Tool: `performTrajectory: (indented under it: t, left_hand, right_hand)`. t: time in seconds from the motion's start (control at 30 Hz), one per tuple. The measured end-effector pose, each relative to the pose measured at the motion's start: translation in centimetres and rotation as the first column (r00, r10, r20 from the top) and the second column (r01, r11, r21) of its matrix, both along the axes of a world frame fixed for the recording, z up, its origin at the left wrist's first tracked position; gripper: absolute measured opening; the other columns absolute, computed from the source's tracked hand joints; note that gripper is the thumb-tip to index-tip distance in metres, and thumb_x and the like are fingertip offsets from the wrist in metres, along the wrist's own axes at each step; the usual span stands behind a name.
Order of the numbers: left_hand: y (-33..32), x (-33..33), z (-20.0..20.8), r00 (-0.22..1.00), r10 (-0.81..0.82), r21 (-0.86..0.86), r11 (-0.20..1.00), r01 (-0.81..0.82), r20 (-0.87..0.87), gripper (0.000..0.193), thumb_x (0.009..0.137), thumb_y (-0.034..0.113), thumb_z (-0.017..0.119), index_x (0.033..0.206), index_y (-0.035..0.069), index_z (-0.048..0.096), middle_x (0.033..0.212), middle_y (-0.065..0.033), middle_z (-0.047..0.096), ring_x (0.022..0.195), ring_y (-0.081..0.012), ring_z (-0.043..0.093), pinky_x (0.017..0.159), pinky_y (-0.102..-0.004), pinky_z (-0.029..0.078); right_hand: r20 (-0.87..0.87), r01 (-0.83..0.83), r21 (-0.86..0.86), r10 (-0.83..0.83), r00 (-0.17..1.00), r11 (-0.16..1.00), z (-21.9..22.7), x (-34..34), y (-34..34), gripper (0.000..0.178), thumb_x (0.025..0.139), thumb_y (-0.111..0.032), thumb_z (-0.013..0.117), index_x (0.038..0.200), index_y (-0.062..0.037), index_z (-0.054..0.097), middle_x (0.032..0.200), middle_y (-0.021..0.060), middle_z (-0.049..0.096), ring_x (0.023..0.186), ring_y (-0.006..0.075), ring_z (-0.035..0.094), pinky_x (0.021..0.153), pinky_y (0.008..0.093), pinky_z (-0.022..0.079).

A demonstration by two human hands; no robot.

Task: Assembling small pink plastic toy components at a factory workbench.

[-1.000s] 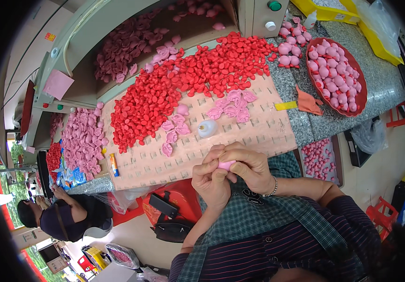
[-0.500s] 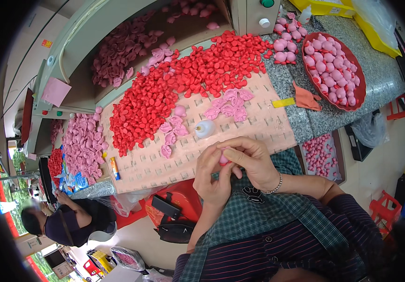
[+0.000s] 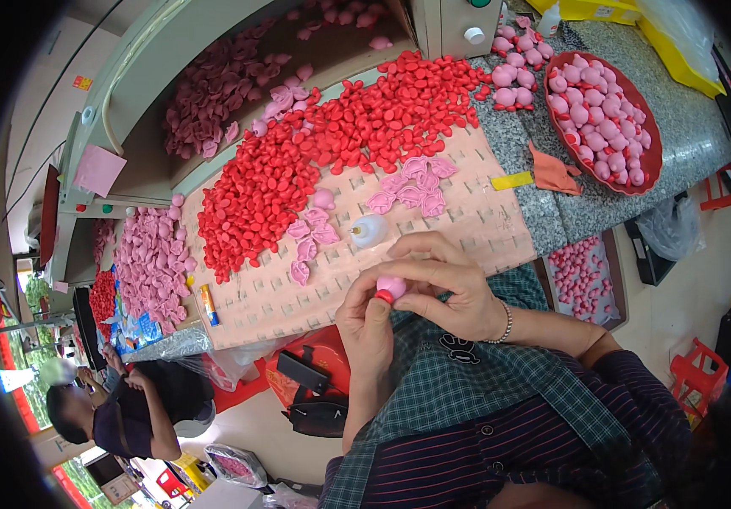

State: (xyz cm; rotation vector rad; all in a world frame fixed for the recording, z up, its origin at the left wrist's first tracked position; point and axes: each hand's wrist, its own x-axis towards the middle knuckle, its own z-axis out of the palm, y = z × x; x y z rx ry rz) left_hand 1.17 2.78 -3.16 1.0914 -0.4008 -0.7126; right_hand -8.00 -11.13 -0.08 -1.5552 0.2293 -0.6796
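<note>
Just past the table's near edge, a small pink ball piece (image 3: 393, 287) with a red base is between my hands. My left hand (image 3: 364, 318) pinches it, the thumb near the red part. Fingers of my right hand (image 3: 450, 284) close round the pink side from the right. A white squeeze bottle (image 3: 370, 231) with a narrow tip stands beyond my hands. Around it lie petal-like pink pieces (image 3: 414, 184), with more pink pieces (image 3: 307, 239) to the left. Farther off spreads a big heap of small red pieces (image 3: 382, 114).
A red bowl (image 3: 655, 161) of pink-and-red pieces stands at right by an orange cloth (image 3: 553, 170). A pink heap (image 3: 152, 263) and a glue tube (image 3: 209, 305) are at left. A grey machine housing (image 3: 149, 81) arches behind. Another person (image 3: 132, 416) works at far left.
Both hands have shifted slightly left, and the piece has turned so its red base now points down-left. My right fingers have lifted and spread more. The other person has moved.
</note>
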Motion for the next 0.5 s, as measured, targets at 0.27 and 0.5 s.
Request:
performTrajectory:
  t: [0.27,0.5]
  left_hand:
    - [0.4,-0.2,0.2,0.992,-0.107,0.031,0.994,0.105,0.067,0.051,0.096,0.030,0.065,0.129,-0.008,0.054,0.122,-0.0126,0.061,0.114,-0.0196,0.057,0.103,-0.0337,0.042]
    - [-0.3,-0.7,1.4,0.990,-0.127,0.068,0.990,0.123,0.061,0.039,0.095,0.005,0.060,0.131,-0.006,0.051,0.119,-0.0090,0.059,0.109,-0.0144,0.058,0.096,-0.0278,0.045]
  right_hand:
    - [0.122,-0.021,-0.229,0.050,0.991,0.973,-1.5,0.2,-0.4,0.032,0.074,0.002,0.076,0.106,-0.0007,0.070,0.109,0.0142,0.067,0.098,0.0258,0.066,0.080,0.0336,0.055]
    - [0.136,0.025,-0.235,0.007,0.991,0.972,-2.2,0.2,0.1,0.035,0.073,0.007,0.073,0.107,-0.0011,0.070,0.108,0.0145,0.068,0.095,0.0256,0.068,0.079,0.0334,0.056]
